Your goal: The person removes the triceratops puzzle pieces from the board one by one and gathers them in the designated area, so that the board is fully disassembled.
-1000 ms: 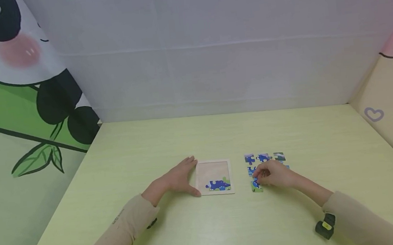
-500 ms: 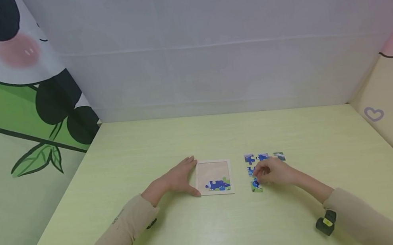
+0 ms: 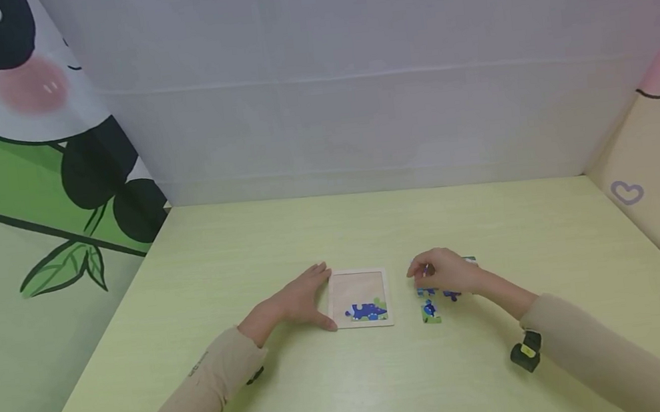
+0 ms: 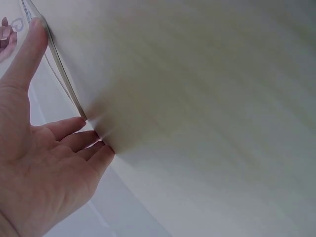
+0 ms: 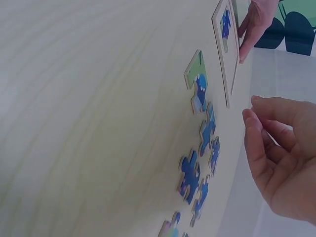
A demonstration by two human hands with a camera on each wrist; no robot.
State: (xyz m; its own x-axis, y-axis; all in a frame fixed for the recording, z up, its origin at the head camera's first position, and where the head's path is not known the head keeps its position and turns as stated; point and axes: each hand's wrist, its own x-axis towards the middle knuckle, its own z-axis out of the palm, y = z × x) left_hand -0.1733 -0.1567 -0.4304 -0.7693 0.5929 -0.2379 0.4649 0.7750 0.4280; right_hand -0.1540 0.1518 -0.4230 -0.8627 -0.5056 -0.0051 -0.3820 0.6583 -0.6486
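My left hand (image 3: pixel 302 296) rests at the left edge of a shallow wooden puzzle frame (image 3: pixel 362 327), thumb and fingers spread along its side. Inside the frame, joined puzzle pieces (image 3: pixel 368 311) showing a blue creature fill the lower right; bare wood shows elsewhere. To the right, my right hand (image 3: pixel 447 270) hovers over loose jigsaw pieces and hides several of them in the head view. Its fingers are loosely bent, the thumb close to the index fingertip, and nothing shows between them in the right wrist view. A green-and-blue jigsaw piece (image 3: pixel 430 312) lies nearest my body.
Several loose blue jigsaw pieces (image 5: pixel 189 177) lie flat in rough rows on the pale wooden table (image 3: pixel 325 388). A white cloth wall (image 3: pixel 358 129) stands behind the table. Printed panels flank it, with a panda at the left.
My right hand has moved left and farther from my body, from the nearer pieces to above the far row. My left hand and the frame have stayed still.
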